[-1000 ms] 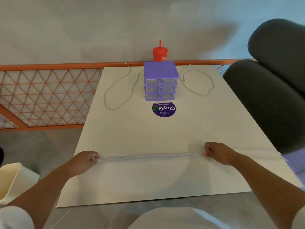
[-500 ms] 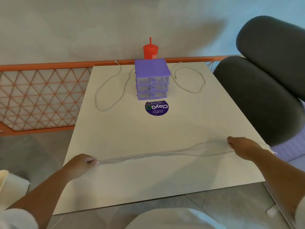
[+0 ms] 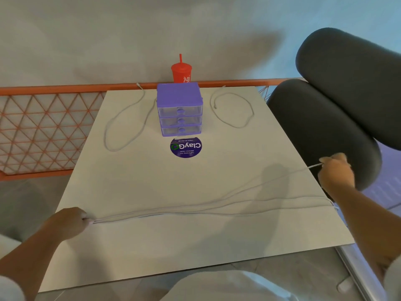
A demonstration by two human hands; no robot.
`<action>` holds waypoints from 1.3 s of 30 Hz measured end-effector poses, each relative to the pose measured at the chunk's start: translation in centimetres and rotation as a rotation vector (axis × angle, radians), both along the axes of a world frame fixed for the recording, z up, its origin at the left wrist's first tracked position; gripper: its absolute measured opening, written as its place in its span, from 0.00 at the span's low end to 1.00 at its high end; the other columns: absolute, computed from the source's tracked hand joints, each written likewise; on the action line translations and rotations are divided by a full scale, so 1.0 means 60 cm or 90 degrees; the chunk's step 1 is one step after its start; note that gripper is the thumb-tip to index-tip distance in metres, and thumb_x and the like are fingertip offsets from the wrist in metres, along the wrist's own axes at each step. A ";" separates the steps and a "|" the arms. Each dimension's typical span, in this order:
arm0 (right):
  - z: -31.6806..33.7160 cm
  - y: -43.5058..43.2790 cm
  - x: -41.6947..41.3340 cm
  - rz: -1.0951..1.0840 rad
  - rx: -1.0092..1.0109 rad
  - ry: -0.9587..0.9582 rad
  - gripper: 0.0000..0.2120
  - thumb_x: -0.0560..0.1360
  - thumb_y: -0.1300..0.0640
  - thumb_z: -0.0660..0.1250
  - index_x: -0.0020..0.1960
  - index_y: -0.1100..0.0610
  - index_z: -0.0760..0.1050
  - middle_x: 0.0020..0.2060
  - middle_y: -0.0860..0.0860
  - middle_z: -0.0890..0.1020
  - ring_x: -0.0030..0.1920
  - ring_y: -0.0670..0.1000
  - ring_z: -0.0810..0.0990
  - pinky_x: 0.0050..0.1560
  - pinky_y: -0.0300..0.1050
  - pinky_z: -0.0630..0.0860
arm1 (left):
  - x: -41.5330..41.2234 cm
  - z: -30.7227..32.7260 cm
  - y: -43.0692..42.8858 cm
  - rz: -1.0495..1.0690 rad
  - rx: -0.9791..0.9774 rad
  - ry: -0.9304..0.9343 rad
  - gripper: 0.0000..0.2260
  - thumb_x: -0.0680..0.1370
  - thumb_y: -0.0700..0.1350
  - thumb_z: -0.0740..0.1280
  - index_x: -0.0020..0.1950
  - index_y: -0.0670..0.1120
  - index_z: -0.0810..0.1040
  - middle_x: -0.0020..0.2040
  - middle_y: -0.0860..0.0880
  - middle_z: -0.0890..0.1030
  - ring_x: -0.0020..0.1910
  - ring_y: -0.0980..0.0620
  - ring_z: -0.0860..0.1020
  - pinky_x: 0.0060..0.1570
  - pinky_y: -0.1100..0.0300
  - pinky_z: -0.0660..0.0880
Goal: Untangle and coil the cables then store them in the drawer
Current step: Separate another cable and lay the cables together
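A white cable [image 3: 195,210] lies in several long strands across the near part of the white table [image 3: 195,246]. My left hand [image 3: 69,222] pins the bunched end near the table's left edge. My right hand [image 3: 335,170] is raised past the right edge and pinches one strand, pulling it up and away from the others. A purple three-drawer box [image 3: 179,109] stands at the far middle with all drawers closed. Two more white cables lie loose: one loop [image 3: 123,124] left of the box, another loop [image 3: 234,109] right of it.
A round purple sticker [image 3: 186,147] sits in front of the drawer box. A red cup with a straw [image 3: 181,71] stands behind it. An orange lattice railing [image 3: 43,127] runs along the left. A dark padded chair [image 3: 338,109] crowds the table's right edge.
My right hand moved right and upward, off the table's edge, drawing one strand out so the bundle fans apart. My left hand stayed put at the left end.
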State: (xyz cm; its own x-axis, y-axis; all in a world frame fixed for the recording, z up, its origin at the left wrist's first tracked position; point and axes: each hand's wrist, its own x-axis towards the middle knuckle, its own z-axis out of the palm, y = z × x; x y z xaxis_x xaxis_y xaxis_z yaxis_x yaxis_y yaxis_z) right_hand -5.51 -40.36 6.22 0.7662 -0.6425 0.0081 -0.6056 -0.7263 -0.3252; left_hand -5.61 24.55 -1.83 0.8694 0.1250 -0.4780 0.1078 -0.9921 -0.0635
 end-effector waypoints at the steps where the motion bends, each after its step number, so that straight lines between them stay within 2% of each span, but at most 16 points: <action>1: -0.007 0.003 0.004 0.054 -0.035 0.078 0.19 0.76 0.66 0.56 0.66 0.58 0.69 0.55 0.58 0.70 0.52 0.61 0.74 0.54 0.54 0.72 | 0.000 -0.001 -0.002 0.006 0.012 -0.002 0.11 0.78 0.52 0.61 0.38 0.51 0.75 0.39 0.53 0.76 0.43 0.53 0.74 0.41 0.62 0.67; 3: -0.026 0.014 0.003 0.144 -0.093 0.224 0.22 0.75 0.66 0.55 0.69 0.57 0.66 0.62 0.60 0.70 0.59 0.62 0.73 0.60 0.54 0.72 | 0.000 0.000 -0.007 0.023 0.038 -0.005 0.10 0.78 0.53 0.61 0.41 0.51 0.77 0.43 0.52 0.78 0.46 0.52 0.75 0.42 0.62 0.68; 5: -0.054 0.032 -0.012 0.256 -0.059 0.287 0.20 0.76 0.61 0.58 0.67 0.54 0.67 0.62 0.56 0.72 0.61 0.58 0.73 0.60 0.48 0.71 | -0.002 -0.002 -0.010 0.028 0.056 -0.007 0.11 0.78 0.53 0.61 0.45 0.50 0.79 0.47 0.52 0.80 0.48 0.51 0.76 0.43 0.62 0.69; 7: -0.072 0.061 -0.034 0.411 0.032 0.303 0.13 0.74 0.53 0.65 0.59 0.53 0.72 0.52 0.50 0.74 0.55 0.53 0.74 0.51 0.43 0.69 | -0.005 -0.001 -0.017 0.033 0.066 -0.011 0.11 0.78 0.54 0.60 0.48 0.50 0.80 0.50 0.51 0.80 0.51 0.51 0.77 0.45 0.61 0.69; 9: -0.085 0.087 -0.059 0.539 0.052 0.370 0.07 0.72 0.47 0.68 0.47 0.46 0.71 0.45 0.46 0.71 0.49 0.49 0.72 0.47 0.41 0.66 | -0.007 0.002 -0.024 0.038 0.072 -0.016 0.11 0.79 0.53 0.60 0.47 0.50 0.79 0.50 0.50 0.80 0.51 0.50 0.76 0.44 0.61 0.69; 11: -0.096 0.090 -0.065 0.575 0.004 0.394 0.13 0.75 0.49 0.64 0.36 0.42 0.63 0.44 0.47 0.70 0.48 0.49 0.71 0.45 0.40 0.63 | -0.010 0.004 -0.030 0.042 0.079 -0.033 0.11 0.79 0.53 0.60 0.46 0.50 0.78 0.48 0.50 0.80 0.49 0.51 0.76 0.43 0.61 0.68; 13: -0.100 0.082 -0.057 0.554 -0.025 0.375 0.13 0.78 0.55 0.58 0.36 0.45 0.64 0.44 0.49 0.73 0.48 0.50 0.74 0.46 0.39 0.64 | -0.013 0.007 -0.034 0.051 0.081 -0.040 0.11 0.79 0.53 0.59 0.47 0.50 0.78 0.49 0.50 0.79 0.50 0.51 0.76 0.43 0.62 0.67; 16: -0.082 0.074 -0.036 0.527 -0.028 0.351 0.05 0.79 0.57 0.54 0.45 0.51 0.66 0.41 0.49 0.75 0.42 0.50 0.73 0.43 0.40 0.65 | -0.013 0.009 -0.034 0.061 0.070 -0.036 0.11 0.80 0.53 0.59 0.50 0.49 0.78 0.50 0.50 0.79 0.50 0.51 0.75 0.43 0.62 0.67; 19: -0.059 0.069 -0.010 0.507 0.007 0.320 0.10 0.80 0.55 0.56 0.39 0.50 0.63 0.33 0.48 0.72 0.36 0.49 0.71 0.35 0.40 0.64 | -0.012 0.006 -0.026 0.061 0.055 -0.029 0.11 0.79 0.52 0.60 0.47 0.49 0.79 0.46 0.50 0.79 0.47 0.51 0.75 0.43 0.62 0.68; 21: -0.040 0.057 0.009 0.490 0.012 0.314 0.13 0.79 0.52 0.59 0.35 0.49 0.64 0.32 0.47 0.72 0.38 0.51 0.72 0.34 0.39 0.64 | -0.012 0.001 -0.019 0.064 0.038 -0.034 0.10 0.79 0.52 0.61 0.44 0.50 0.78 0.44 0.50 0.79 0.46 0.50 0.75 0.42 0.61 0.68; 25: -0.007 0.005 0.035 0.435 -0.041 0.354 0.12 0.79 0.51 0.59 0.36 0.49 0.71 0.36 0.46 0.75 0.43 0.50 0.74 0.42 0.42 0.67 | -0.012 -0.002 -0.011 0.065 0.028 -0.041 0.10 0.78 0.53 0.61 0.41 0.52 0.76 0.42 0.52 0.77 0.44 0.51 0.75 0.42 0.60 0.69; 29: -0.007 -0.027 0.044 0.357 -0.174 0.323 0.11 0.79 0.49 0.57 0.49 0.49 0.77 0.43 0.48 0.76 0.48 0.50 0.73 0.49 0.45 0.71 | -0.012 -0.005 -0.011 0.059 0.027 -0.037 0.09 0.78 0.53 0.60 0.44 0.52 0.77 0.43 0.52 0.77 0.44 0.51 0.73 0.44 0.60 0.69; 32: -0.036 0.000 0.033 0.317 -0.150 0.345 0.12 0.80 0.54 0.57 0.57 0.53 0.76 0.51 0.53 0.75 0.50 0.53 0.73 0.54 0.49 0.73 | -0.012 -0.004 -0.014 0.060 0.029 -0.041 0.09 0.79 0.53 0.61 0.46 0.52 0.78 0.44 0.52 0.78 0.45 0.52 0.74 0.44 0.61 0.69; 34: -0.068 0.016 0.006 0.297 -0.121 0.281 0.13 0.78 0.57 0.60 0.62 0.54 0.72 0.56 0.55 0.72 0.55 0.56 0.73 0.54 0.51 0.73 | -0.013 -0.002 -0.016 0.059 0.035 -0.046 0.09 0.79 0.53 0.60 0.47 0.51 0.78 0.46 0.51 0.78 0.45 0.52 0.73 0.43 0.61 0.68; 36: -0.101 0.025 -0.033 0.276 -0.078 0.191 0.15 0.77 0.58 0.62 0.63 0.55 0.69 0.57 0.56 0.71 0.56 0.58 0.72 0.54 0.53 0.72 | -0.013 -0.002 -0.017 0.061 0.039 -0.044 0.10 0.79 0.53 0.60 0.47 0.51 0.78 0.46 0.51 0.78 0.45 0.52 0.73 0.43 0.61 0.67; 39: -0.130 0.025 -0.074 0.237 -0.034 0.180 0.10 0.79 0.57 0.57 0.58 0.56 0.71 0.53 0.56 0.75 0.51 0.55 0.73 0.54 0.50 0.72 | -0.013 -0.001 -0.018 0.059 0.042 -0.031 0.10 0.79 0.53 0.60 0.48 0.51 0.78 0.48 0.51 0.79 0.47 0.51 0.75 0.43 0.61 0.67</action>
